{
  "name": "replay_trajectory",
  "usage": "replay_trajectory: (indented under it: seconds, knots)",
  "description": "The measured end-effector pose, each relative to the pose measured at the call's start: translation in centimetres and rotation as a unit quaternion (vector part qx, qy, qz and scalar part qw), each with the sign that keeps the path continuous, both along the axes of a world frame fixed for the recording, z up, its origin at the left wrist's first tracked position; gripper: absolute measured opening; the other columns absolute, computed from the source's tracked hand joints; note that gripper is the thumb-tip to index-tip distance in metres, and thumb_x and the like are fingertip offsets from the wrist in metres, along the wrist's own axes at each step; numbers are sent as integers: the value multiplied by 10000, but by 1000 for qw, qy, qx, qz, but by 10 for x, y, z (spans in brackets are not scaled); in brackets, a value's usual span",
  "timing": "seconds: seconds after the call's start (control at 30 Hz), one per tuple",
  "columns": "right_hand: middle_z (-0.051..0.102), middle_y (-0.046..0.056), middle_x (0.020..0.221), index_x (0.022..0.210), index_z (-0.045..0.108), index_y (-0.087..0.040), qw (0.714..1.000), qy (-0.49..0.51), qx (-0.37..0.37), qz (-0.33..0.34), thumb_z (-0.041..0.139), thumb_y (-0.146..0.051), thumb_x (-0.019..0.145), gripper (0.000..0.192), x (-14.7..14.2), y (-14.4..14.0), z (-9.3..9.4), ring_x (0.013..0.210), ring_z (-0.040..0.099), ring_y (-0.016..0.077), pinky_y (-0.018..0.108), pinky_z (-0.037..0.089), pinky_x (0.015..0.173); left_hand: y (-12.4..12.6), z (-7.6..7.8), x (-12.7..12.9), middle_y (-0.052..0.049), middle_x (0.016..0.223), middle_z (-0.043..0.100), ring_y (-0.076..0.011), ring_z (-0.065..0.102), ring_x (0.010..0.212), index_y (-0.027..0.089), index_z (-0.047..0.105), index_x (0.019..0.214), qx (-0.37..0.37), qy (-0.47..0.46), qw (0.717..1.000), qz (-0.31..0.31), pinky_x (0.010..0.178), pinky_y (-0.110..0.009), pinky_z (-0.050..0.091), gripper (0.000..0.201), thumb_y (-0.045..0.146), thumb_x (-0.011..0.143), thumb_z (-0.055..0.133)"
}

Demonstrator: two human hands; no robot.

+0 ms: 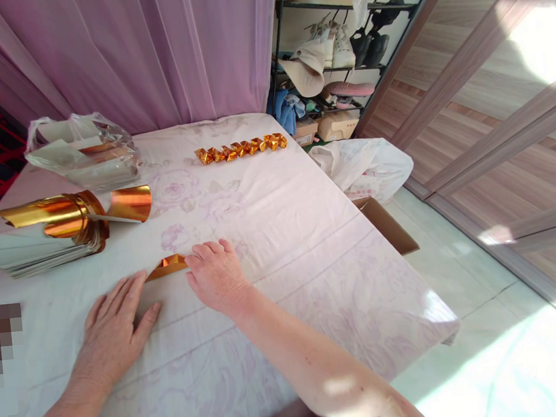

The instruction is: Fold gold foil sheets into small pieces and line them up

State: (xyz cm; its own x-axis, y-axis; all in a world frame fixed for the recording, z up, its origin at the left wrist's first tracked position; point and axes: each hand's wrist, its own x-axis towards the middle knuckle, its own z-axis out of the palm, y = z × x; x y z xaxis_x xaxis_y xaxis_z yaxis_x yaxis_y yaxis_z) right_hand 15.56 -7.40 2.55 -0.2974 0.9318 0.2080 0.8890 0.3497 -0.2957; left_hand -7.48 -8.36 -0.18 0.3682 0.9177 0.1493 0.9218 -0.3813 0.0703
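A small sheet of gold foil paper [168, 266] lies on the white floral tablecloth [280, 234], partly folded so a gold corner shows. My left hand [112, 329] lies flat on the sheet's pale underside, fingers spread. My right hand [216, 277] presses the sheet's right side with the fingertips at the gold fold. A stack of gold foil sheets [58, 229] with curled tops sits to the left. A row of several folded gold pieces [241, 148] lies at the far side of the table.
A clear plastic bag [83, 148] with more sheets sits at the far left. A cardboard box [388, 224] and a white plastic bag [365, 167] stand off the table's right edge. A shoe rack [341, 45] and a pink curtain [145, 51] are behind.
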Motion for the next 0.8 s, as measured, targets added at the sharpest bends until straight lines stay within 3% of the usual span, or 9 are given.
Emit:
replay_trajectory:
  seconds: [0.1,0.27,0.4,0.5,0.63,0.8]
  knots:
    - [624,98,1272,1117,659,-204,1000,-5,-14,-18,456,-270,990,248,10,-1,-1,1139,543,231,444,379,1031,1,-2,0,-52,1513,469,-375,465,1352,309,144,1562,10,-25,1000,-3,1110,-596,358,642,452,966,334]
    - [608,97,1320,1130,664,-198,998,-8,-19,-56,445,-283,998,269,39,3,-5,1156,545,227,390,411,967,2,1,15,-167,1483,485,-365,485,1335,218,354,1496,80,-54,995,-31,1104,-579,344,574,459,976,320]
    - [593,96,1361,1176,660,-199,997,-12,-23,-79,469,-292,988,284,59,3,-1,1191,538,238,401,404,999,2,7,36,-150,1386,581,-331,540,1284,216,462,1423,125,-62,985,-98,1106,-531,348,495,424,990,343]
    - [579,99,1388,1198,656,-207,994,-19,-32,-100,476,-290,984,291,62,-9,3,1255,505,257,481,329,1097,4,6,45,-157,1384,583,-337,541,1283,200,480,1413,138,-65,982,-107,1103,-530,347,493,416,989,351]
    - [377,161,1559,1398,522,-217,982,-26,-34,-184,522,-382,962,466,64,-40,0,1461,255,348,686,148,1129,9,-1,45,-183,1391,570,-354,548,1268,164,428,1462,134,-78,984,-89,1086,-544,359,551,427,985,339]
    - [175,194,1633,1522,370,-213,941,-63,-69,-324,483,-455,970,613,90,-67,-6,1507,56,402,769,106,1078,10,-6,42,-176,1401,565,-350,543,1274,171,369,1499,128,-89,984,-88,1081,-534,371,570,412,983,351]
